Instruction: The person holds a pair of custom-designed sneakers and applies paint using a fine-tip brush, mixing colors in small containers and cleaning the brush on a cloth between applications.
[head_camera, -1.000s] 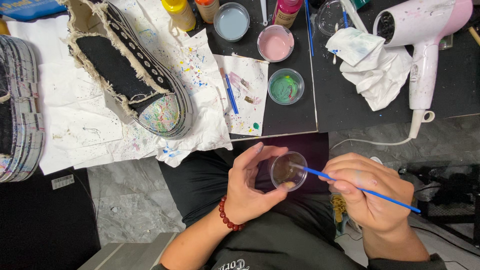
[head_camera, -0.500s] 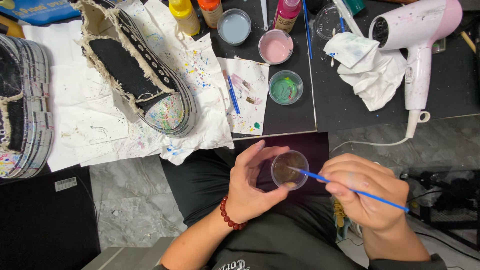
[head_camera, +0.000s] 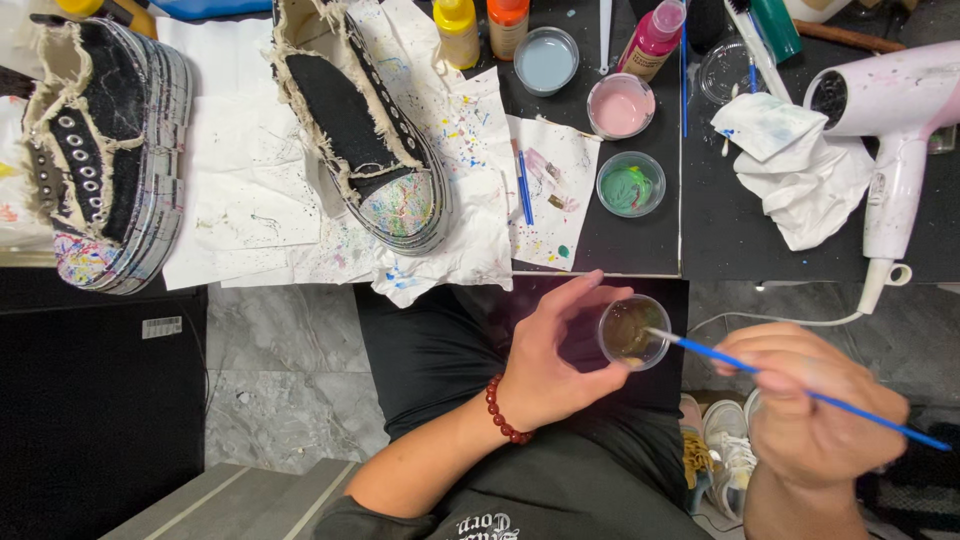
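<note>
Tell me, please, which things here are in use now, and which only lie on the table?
In use:
left hand holding clear cup
right hand holding blue brush, tip in cup

Lying about:
two shoes
hair dryer
green paint cup
pink paint cup
crumpled tissue

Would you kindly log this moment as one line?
left hand: holds clear cup | right hand: blue brush, tip in cup | shoes on paper

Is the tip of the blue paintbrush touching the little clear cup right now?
Touching. The head view shows the blue paintbrush, held in the right hand, with its tip crossing the rim into the clear cup that the left hand holds.
</note>
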